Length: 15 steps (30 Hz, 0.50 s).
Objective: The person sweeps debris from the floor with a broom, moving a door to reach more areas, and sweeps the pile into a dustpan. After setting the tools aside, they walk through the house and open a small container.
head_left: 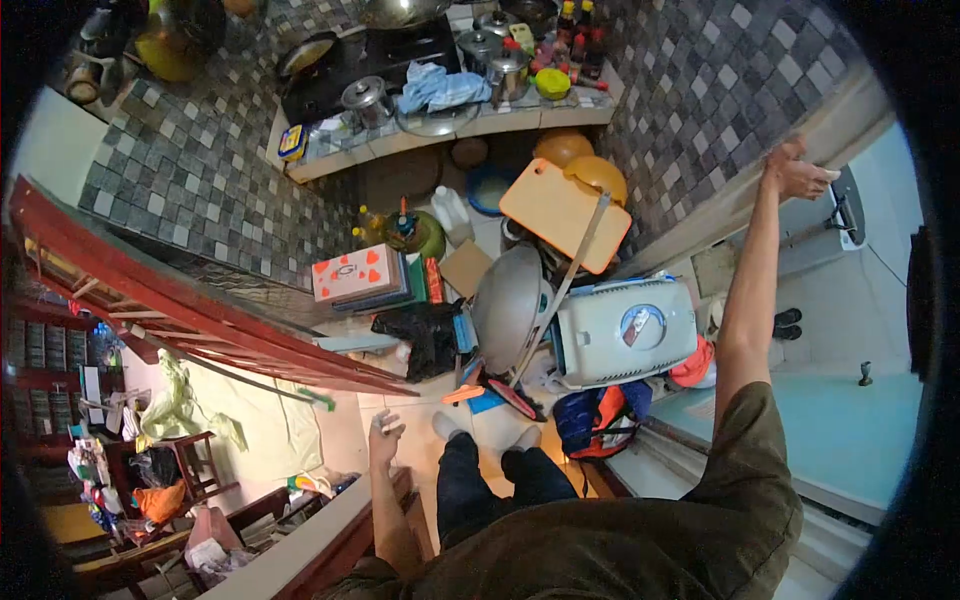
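Observation:
My right hand is stretched far out to the right, its fingers curled at the edge of the door frame. Low on the left, my left hand hangs with its fingers apart and nothing in it, beside a red-brown wooden edge. On the floor ahead of my feet lie an orange-handled tool and a grey pet carrier. A large grey metal lid or basin leans beside the carrier, with a long stick across it.
Pots and a blue cloth stand on the tiled counter. Below it are an orange cutting board, a green gas cylinder and a heart-patterned box. A backpack sits by my feet. A red wooden door or panel slants at left.

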### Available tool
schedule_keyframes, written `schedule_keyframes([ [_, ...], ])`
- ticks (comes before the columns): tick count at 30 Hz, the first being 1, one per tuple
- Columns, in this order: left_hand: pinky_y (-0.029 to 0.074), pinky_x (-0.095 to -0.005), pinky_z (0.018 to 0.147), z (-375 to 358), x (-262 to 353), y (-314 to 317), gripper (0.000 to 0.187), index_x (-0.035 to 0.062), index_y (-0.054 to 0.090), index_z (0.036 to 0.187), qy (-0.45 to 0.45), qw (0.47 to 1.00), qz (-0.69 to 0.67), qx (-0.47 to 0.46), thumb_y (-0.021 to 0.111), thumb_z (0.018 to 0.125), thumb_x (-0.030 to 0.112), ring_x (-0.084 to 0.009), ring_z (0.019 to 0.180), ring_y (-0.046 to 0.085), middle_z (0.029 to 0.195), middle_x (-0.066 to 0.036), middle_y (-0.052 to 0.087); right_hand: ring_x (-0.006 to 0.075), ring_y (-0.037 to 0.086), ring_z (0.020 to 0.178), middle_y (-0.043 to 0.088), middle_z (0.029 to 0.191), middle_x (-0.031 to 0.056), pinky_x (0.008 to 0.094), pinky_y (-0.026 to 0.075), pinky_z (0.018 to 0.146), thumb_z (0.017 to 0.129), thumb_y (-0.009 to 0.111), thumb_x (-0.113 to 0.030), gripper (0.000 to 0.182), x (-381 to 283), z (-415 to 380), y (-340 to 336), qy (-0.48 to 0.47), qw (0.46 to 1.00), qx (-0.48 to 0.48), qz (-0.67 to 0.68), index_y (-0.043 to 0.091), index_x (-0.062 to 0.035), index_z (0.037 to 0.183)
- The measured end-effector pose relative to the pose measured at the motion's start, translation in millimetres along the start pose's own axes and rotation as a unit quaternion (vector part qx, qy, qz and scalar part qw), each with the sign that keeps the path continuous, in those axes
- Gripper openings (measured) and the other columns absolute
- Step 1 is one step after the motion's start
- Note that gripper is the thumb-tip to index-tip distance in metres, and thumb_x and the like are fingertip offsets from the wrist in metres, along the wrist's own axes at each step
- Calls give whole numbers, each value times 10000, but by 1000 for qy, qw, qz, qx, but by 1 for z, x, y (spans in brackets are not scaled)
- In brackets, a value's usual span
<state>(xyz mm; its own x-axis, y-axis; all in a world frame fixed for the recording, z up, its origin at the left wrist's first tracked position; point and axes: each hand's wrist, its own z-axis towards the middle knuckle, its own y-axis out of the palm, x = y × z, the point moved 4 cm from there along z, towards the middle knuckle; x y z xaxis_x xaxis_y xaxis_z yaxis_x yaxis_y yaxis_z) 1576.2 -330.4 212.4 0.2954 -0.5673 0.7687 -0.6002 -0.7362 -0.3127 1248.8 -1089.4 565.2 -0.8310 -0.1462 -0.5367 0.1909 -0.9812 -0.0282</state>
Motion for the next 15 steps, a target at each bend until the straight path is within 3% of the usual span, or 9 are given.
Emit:
schedule_keyframes([
  [4,467,-268,693,42,13,-7,417,15,439,1179,-13,997,3,-77,509,771,-34,-166,829,581,1079,-86,567,407,466,909,482,983,253,502,342,794,743,312,-720,950,14,0,16,-28,997,58,-29,309,111,1204],
  [6,466,-269,702,59,33,-3,379,22,470,1154,-22,990,21,-136,470,780,-45,-157,826,583,1053,-60,584,412,472,899,481,990,259,504,346,805,762,380,-655,886,25,0,22,-55,996,57,-41,316,114,1199],
  [9,464,-275,708,86,60,-3,297,37,512,1105,-3,989,35,-142,454,816,11,-147,828,585,1019,-46,599,434,476,930,485,1003,285,522,377,782,699,551,-455,786,22,2,19,-9,999,33,-37,335,142,1164],
  [13,460,-278,712,122,65,-6,221,53,543,1058,7,990,28,-135,470,853,91,-148,841,577,1009,-45,602,449,452,974,468,1025,323,509,345,845,715,530,-384,767,28,5,24,4,998,18,-65,302,198,1159],
  [15,462,-278,708,134,64,-4,203,61,540,1055,-3,991,23,-135,465,873,110,-150,842,573,1009,-46,600,426,501,913,495,991,303,514,365,821,697,547,-364,716,15,2,15,35,997,33,-63,343,185,1109],
])
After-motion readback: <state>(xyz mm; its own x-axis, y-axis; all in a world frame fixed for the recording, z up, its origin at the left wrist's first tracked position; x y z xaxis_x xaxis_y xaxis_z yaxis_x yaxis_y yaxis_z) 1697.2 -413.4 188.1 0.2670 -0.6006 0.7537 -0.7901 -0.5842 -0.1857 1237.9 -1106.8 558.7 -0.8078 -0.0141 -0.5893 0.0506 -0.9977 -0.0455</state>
